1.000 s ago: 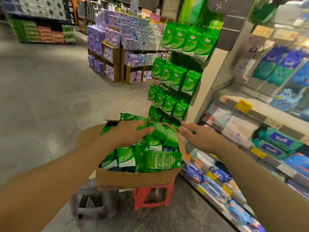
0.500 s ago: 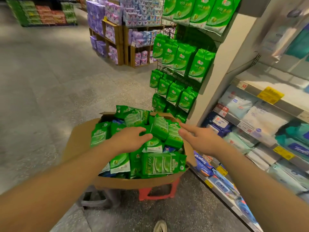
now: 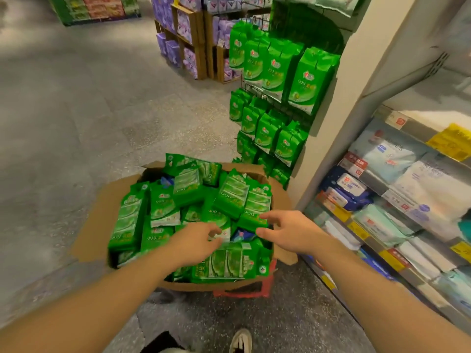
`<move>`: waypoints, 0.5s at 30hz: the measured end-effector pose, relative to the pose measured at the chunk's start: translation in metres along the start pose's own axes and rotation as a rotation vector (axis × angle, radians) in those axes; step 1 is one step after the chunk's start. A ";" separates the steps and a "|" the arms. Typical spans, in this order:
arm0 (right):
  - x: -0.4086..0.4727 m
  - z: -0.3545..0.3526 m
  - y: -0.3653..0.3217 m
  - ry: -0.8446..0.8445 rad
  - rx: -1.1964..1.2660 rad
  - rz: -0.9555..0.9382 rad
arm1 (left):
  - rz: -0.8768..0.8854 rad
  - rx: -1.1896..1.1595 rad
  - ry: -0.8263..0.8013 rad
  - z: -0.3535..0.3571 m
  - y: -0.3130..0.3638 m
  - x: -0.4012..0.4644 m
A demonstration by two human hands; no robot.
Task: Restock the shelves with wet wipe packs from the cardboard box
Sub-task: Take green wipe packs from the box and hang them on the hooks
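A cardboard box sits open in the aisle, heaped with green wet wipe packs lying at all angles, some flat and some on edge. The box rests on a red stool, whose edge shows under the near right corner.

Both hands are over the near part of the heap. The left hand is palm down on the packs, its fingers bent and closing around a pack with a white and green face, though the blur keeps me from telling whether the grip is firm. The right hand hovers just beside it, fingers spread and relaxed, the tips touching or nearly touching the edge of a green pack near the box's right wall; it grips nothing.

Beyond the box, more green packs hang in rows on a wire rack fixed to the end of the shelving (the same print as those in the box). To the right run the shelves, stocked with white, pale blue and dark blue wipe packs behind yellow and red price tags. A shoe shows on the speckled floor at the bottom edge.
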State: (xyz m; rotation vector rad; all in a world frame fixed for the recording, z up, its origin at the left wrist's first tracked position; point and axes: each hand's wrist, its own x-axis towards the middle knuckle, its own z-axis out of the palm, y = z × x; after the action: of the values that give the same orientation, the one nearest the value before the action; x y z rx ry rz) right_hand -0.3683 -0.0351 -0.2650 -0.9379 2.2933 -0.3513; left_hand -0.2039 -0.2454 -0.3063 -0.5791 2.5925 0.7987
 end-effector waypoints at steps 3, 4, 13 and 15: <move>0.009 0.013 0.005 -0.062 0.016 -0.023 | -0.004 0.027 0.001 0.015 -0.007 0.006; 0.012 0.019 0.006 -0.067 0.028 -0.025 | 0.002 0.057 0.003 0.020 -0.010 0.008; 0.048 0.088 0.011 -0.234 0.003 0.079 | 0.073 0.301 0.098 0.051 -0.027 0.010; 0.055 0.099 0.012 -0.246 0.022 0.114 | 0.075 0.292 0.133 0.055 -0.029 0.009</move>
State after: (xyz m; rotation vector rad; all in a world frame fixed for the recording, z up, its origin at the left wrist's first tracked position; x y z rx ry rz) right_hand -0.3416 -0.0661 -0.3717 -0.7885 2.1018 -0.1994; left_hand -0.1860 -0.2369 -0.3657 -0.4631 2.7968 0.4015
